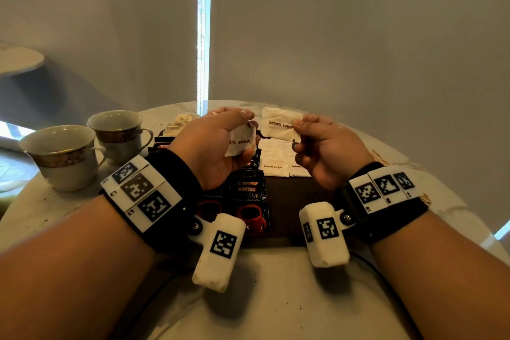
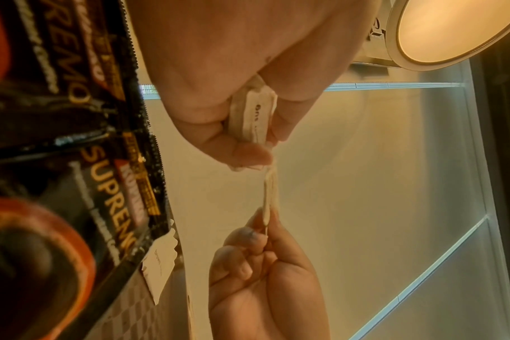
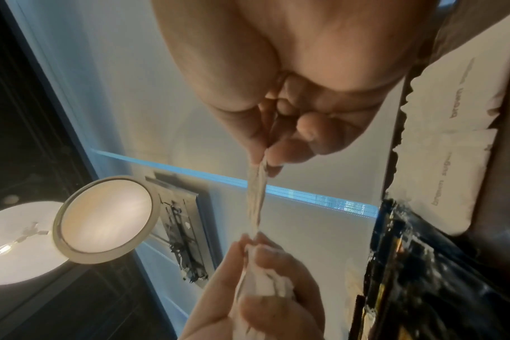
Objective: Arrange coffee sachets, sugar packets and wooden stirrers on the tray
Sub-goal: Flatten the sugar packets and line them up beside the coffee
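My left hand [image 1: 248, 131] grips a small stack of white brown-sugar packets [image 1: 240, 143], seen edge-on in the left wrist view [image 2: 252, 115]. My right hand [image 1: 298, 134] pinches one end of a single sugar packet [image 1: 277, 124]; its other end reaches my left fingertips [image 3: 255, 195]. Both hands hover over the dark brown tray [image 1: 292, 201]. On the tray lie black Kopiko coffee sachets [image 1: 248, 196] at the left and a row of sugar packets [image 1: 276, 164] beside them. Wooden stirrers [image 1: 377, 156] peek out behind my right wrist, mostly hidden.
Two empty teacups [image 1: 63, 156] [image 1: 118, 132] stand on the round marble table [image 1: 276, 298] at the left. More pale packets [image 1: 179, 121] lie behind my left hand. A grey blind hangs just beyond the table's far edge.
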{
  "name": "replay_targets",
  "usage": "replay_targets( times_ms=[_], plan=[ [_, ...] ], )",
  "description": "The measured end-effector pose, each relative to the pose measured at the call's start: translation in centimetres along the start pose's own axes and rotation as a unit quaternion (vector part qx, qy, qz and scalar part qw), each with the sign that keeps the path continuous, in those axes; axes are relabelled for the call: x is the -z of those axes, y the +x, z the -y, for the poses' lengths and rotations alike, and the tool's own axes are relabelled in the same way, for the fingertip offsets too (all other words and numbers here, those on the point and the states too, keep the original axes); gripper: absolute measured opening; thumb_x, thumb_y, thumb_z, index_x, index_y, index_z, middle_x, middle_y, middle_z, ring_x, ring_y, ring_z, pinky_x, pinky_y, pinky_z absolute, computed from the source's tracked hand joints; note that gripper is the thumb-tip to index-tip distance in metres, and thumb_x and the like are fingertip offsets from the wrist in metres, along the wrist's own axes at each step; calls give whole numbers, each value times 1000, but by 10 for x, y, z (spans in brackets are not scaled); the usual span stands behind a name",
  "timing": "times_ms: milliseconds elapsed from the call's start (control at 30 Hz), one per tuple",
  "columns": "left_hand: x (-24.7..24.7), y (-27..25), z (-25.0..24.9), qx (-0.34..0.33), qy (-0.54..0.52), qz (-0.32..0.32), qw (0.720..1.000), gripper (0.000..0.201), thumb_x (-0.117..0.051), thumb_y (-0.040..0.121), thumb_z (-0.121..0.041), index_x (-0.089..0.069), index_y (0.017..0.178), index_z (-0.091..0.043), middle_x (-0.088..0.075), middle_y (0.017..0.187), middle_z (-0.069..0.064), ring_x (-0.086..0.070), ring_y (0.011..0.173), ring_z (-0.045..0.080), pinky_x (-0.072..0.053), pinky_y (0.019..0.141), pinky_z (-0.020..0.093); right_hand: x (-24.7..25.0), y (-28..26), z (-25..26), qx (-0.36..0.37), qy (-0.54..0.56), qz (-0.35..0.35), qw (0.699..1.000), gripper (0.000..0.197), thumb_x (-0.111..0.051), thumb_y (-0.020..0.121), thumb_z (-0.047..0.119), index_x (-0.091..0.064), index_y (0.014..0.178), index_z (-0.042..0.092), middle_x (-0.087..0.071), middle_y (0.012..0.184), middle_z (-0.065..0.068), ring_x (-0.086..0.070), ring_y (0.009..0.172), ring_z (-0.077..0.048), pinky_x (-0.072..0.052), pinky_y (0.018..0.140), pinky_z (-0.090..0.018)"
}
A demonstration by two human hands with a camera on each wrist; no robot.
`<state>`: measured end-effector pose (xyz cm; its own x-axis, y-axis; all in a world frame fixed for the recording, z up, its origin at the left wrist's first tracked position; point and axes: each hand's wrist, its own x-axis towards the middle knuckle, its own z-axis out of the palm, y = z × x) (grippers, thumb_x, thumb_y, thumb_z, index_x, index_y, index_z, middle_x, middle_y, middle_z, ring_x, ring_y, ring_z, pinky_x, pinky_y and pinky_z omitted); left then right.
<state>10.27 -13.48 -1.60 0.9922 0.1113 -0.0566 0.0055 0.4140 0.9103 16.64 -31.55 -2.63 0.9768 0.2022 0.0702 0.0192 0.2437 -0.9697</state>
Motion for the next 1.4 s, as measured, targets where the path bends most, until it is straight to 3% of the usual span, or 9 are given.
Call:
replay_targets(
  times_ms=[167, 300, 433, 600, 700, 767, 1033, 1200, 1400],
  plan=[
    [3, 2, -2, -10, -16, -13, 1000, 14, -64, 97, -18, -62, 109, -10, -67, 83, 6, -64, 61, 16, -49, 45, 24, 24, 17, -11, -92, -21, -36, 995, 6, -54, 98, 8, -60, 99, 10, -57, 76, -2, -47, 51, -9, -31, 39, -20],
    [3, 2, -1, -2, -15, -13, 1000, 13, -64, 98, -18, -64, 107, -10, -66, 87, 7, -63, 71, 20, -49, 46, 25, 38, 27, -25, -207, -38, -11, 977, 19, -52, 99, 9, -58, 117, 8, -57, 91, -7, -48, 48, -8, -36, 42, -18],
    [2, 2, -1, 3, -15, -13, 1000, 15, -63, 98, -19, -63, 110, -9, -65, 90, 8, -62, 74, 20, -49, 46, 25, 40, 29, -28, -255, -123, 20, 959, 9, -54, 98, 10, -57, 106, 14, -55, 72, -5, -47, 50, -11, -23, 58, -19],
    [2, 2, -2, 7, -13, -13, 1000, 16, -64, 98, -19, -63, 111, -9, -65, 91, 8, -62, 74, 21, -50, 46, 25, 38, 26, -25, -262, -149, 29, 953, 31, -55, 97, 5, -52, 125, 16, -60, 63, -5, -52, 47, -12, -33, 54, -20],
    [2, 1, -1, 8, -11, -10, 1000, 19, -64, 98, -19, -64, 113, -8, -65, 89, 8, -61, 72, 20, -50, 46, 25, 37, 26, -24, -270, -168, 39, 947, 38, -54, 98, 6, -52, 134, 14, -61, 65, -4, -53, 45, -12, -37, 41, -17],
    [1, 1, -1, 8, -12, -8, 1000, 18, -64, 98, -19, -64, 112, -8, -65, 88, 8, -61, 69, 19, -50, 46, 25, 36, 26, -23, -271, -178, 45, 945, 41, -54, 98, 6, -51, 137, 15, -62, 66, -4, -53, 46, -11, -36, 41, -17],
    [0, 0, 0, 5, -20, -9, 1000, 16, -65, 97, -18, -65, 109, -8, -65, 87, 8, -62, 67, 19, -51, 48, 25, 29, 20, -19, -273, -175, 47, 945, 34, -50, 99, 2, -52, 132, 11, -57, 66, -6, -51, 41, -11, -40, 36, -17],
    [0, 1, 1, 7, -15, -12, 1000, 25, -65, 97, -20, -65, 119, -7, -66, 89, 8, -63, 66, 18, -51, 47, 25, 27, 18, -18, -268, -178, 38, 946, 37, -49, 100, 2, -50, 136, 8, -56, 69, -6, -51, 42, -11, -42, 37, -18],
    [0, 1, 1, 9, -8, -13, 1000, 29, -66, 96, -21, -65, 122, -7, -66, 91, 8, -63, 68, 19, -51, 48, 25, 23, 13, -17, -251, -174, 29, 952, 30, -49, 99, -2, -53, 127, 8, -56, 71, -7, -54, 39, -8, -43, 37, -18]
  ],
)
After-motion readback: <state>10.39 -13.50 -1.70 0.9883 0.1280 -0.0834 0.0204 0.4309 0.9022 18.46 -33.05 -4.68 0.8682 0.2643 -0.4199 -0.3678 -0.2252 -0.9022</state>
